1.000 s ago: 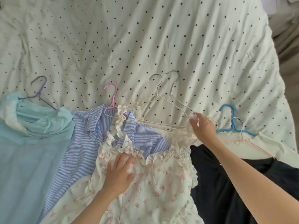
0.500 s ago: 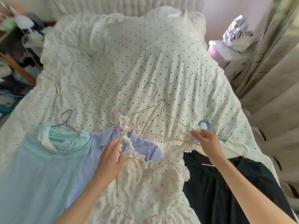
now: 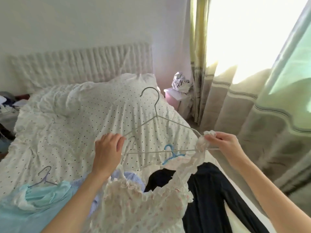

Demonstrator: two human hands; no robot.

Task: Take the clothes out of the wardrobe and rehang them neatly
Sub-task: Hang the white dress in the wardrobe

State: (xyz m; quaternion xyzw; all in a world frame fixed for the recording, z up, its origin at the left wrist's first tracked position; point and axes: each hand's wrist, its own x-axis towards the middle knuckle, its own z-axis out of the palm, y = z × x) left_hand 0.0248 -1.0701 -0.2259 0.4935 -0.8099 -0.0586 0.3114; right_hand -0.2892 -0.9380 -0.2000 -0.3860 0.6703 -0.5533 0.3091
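A white wire hanger (image 3: 156, 115) is lifted above the bed, hook pointing up. My left hand (image 3: 107, 148) grips its left end. My right hand (image 3: 223, 143) pinches the ruffled strap of a white floral dress (image 3: 141, 204) at the hanger's right end. The dress hangs from that strap and drapes down toward me. A second white hanger (image 3: 134, 151) lies just below the lifted one. On the bed lie a light blue garment (image 3: 33, 204) on a purple hanger, a blue striped shirt (image 3: 133, 178), a black garment (image 3: 213, 195), and a blue hanger (image 3: 171, 153).
The bed has a white dotted cover (image 3: 75, 128) and a padded headboard (image 3: 80, 64). Curtains (image 3: 252, 98) hang at the right by a bright window. A white bag (image 3: 181, 82) sits on a pink stand beside the bed. Clutter lies at the far left.
The hanger and dress strap rose off the bed. My left hand left the dress front and took the hanger's left end. The view tilted up to the headboard and window.
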